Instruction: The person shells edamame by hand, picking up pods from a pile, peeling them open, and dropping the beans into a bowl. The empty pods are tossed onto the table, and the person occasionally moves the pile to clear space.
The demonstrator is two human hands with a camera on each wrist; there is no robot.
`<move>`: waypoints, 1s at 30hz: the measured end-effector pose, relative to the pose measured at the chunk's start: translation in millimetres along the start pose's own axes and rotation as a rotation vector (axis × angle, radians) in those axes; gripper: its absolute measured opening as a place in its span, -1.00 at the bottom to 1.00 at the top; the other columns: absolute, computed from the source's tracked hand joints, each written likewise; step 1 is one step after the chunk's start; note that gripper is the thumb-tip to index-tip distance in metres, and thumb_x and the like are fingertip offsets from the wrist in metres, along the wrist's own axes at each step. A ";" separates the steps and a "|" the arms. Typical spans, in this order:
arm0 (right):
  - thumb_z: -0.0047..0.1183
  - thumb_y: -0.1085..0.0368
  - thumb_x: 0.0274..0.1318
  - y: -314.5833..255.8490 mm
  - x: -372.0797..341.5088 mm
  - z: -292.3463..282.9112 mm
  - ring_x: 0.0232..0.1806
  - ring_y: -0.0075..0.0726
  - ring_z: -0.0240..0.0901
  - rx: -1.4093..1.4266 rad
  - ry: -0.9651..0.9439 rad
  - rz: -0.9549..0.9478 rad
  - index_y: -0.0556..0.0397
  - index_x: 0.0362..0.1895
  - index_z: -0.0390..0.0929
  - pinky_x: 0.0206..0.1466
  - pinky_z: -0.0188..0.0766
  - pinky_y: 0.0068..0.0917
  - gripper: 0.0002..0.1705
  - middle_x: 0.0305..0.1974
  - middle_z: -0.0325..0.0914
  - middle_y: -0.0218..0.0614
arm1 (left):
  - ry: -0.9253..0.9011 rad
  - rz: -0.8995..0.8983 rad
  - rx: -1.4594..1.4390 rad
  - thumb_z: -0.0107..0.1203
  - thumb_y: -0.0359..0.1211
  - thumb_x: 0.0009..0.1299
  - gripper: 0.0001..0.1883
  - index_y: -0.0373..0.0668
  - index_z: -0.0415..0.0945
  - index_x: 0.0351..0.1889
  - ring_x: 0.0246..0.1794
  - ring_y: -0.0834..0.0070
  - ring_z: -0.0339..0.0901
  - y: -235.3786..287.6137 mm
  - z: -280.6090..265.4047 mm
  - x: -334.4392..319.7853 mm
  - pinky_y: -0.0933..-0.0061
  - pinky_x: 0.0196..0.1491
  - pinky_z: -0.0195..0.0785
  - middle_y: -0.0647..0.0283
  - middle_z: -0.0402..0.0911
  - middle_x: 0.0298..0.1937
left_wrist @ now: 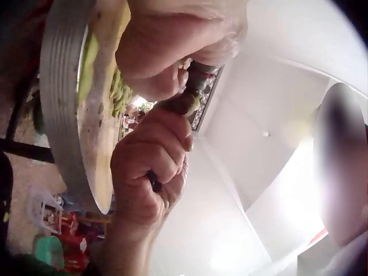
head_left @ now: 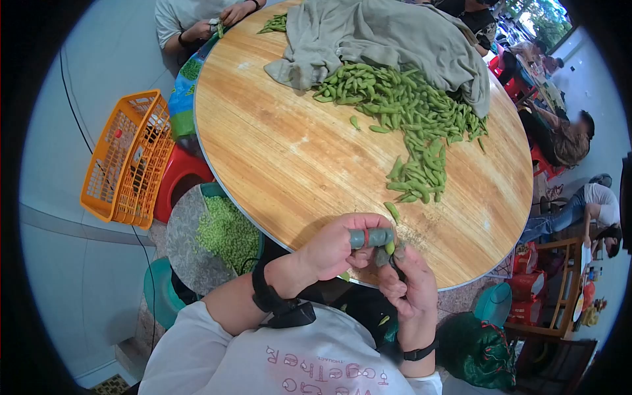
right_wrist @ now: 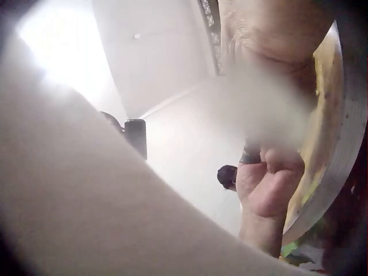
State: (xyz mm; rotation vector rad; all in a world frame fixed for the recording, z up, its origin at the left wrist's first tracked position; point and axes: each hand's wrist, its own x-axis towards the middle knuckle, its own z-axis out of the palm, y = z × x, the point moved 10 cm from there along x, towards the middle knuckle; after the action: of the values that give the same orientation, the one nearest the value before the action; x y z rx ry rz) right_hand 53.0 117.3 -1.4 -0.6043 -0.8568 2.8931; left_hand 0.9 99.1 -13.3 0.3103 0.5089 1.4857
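Left hand [head_left: 336,249] has its fingers curled, and we see it pinch one green edamame pod [head_left: 390,248] near the edge of the big round table [head_left: 283,151]. Grey-green wraps [head_left: 370,237] with a red band go around a finger. Right hand [head_left: 411,284] is just beside it, with its fingers closed around a dark thing [head_left: 397,268]; we cannot tell what that thing is. Its thumb is up close to the pod, but we cannot tell if they touch.

Past the hands, a few loose pods lie in a line that leads up to a big green pile of pods [head_left: 395,99] on the wood. A grey-green cloth [head_left: 388,39] covers the far part of the pile.

Down to the left of the table, we see lots of little light green beans [head_left: 227,234]. Near them is a red stool [head_left: 181,172], with an orange basket [head_left: 125,161] beside it. Across the table, a person in a white top [head_left: 191,23] has both hands up at the table's edge, near more pods [head_left: 273,24].
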 end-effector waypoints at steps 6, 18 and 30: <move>-0.16 0.29 0.23 -21.0 4.1 -17.4 -0.71 -0.75 0.03 -0.600 0.242 -0.286 0.10 -0.38 0.38 -0.67 -0.08 -0.77 -0.83 -0.66 0.28 -0.53 | 0.335 0.498 0.971 0.09 -0.47 0.23 -0.84 -0.21 0.43 -0.24 -0.38 0.71 0.35 47.1 7.5 -14.3 0.68 -0.34 0.25 0.44 0.43 -0.38; 0.13 0.26 -0.06 -81.8 14.3 5.1 -0.54 0.11 0.41 -1.953 0.671 -0.587 0.14 -0.29 0.45 -0.50 0.32 -0.19 -0.73 -0.63 0.42 0.03 | 0.052 0.326 1.366 -0.01 -0.62 0.08 -0.59 -0.10 0.53 -0.09 -0.38 0.28 0.50 34.4 24.6 -14.6 0.49 -0.27 0.36 0.17 0.54 -0.33; -0.08 0.28 0.18 -39.6 5.5 -26.1 -0.67 -0.74 0.03 -0.493 0.334 -0.258 0.15 -0.31 0.42 -0.63 -0.07 -0.73 -0.83 -0.65 0.25 -0.57 | 0.365 0.623 1.367 0.07 -0.58 0.12 -0.76 -0.24 0.55 -0.23 -0.33 0.41 0.53 64.6 30.7 -23.8 0.54 -0.27 0.37 0.17 0.55 -0.34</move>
State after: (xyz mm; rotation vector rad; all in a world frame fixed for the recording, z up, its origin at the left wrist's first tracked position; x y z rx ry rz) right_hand 56.1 165.0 -2.1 -0.9000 -1.4692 2.2638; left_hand -39.7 83.7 48.4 1.3622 1.8301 1.5612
